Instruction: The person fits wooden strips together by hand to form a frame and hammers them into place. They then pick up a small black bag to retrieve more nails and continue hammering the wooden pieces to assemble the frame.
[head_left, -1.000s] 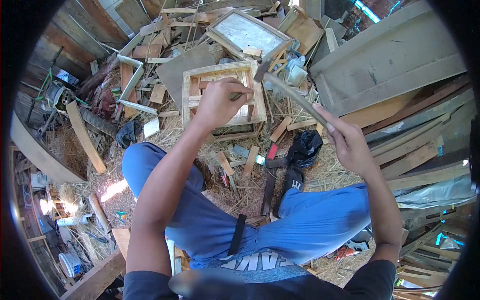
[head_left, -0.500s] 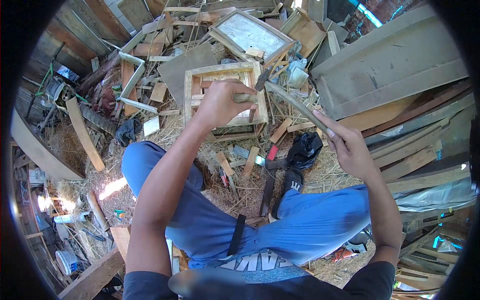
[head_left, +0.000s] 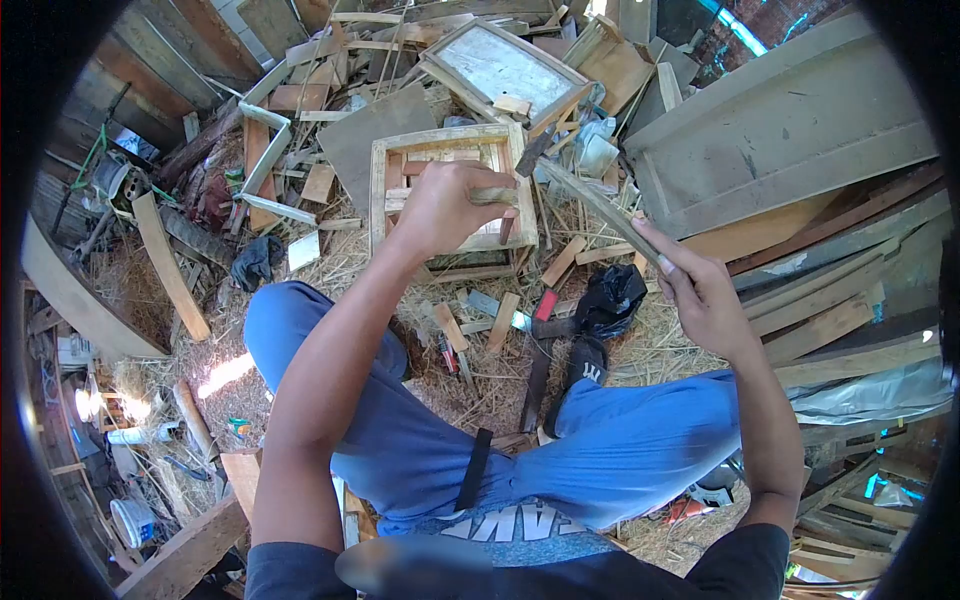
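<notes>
Hammer (head_left: 590, 204) lowered toward wooden frame (head_left: 378, 195), right hand (head_left: 700, 295) gripping its handle, left hand (head_left: 440, 205) clasping small stick (head_left: 495, 196)

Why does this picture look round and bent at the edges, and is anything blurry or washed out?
Head view: a fisheye lens bows the planks near the rim and blackens the corners; hard sun makes the glazed frame glare and leaves a bright patch on the straw; the hammer in the right hand looks soft, the left hand on its wood strip sharp; a smudge blurs the shirt.
</notes>
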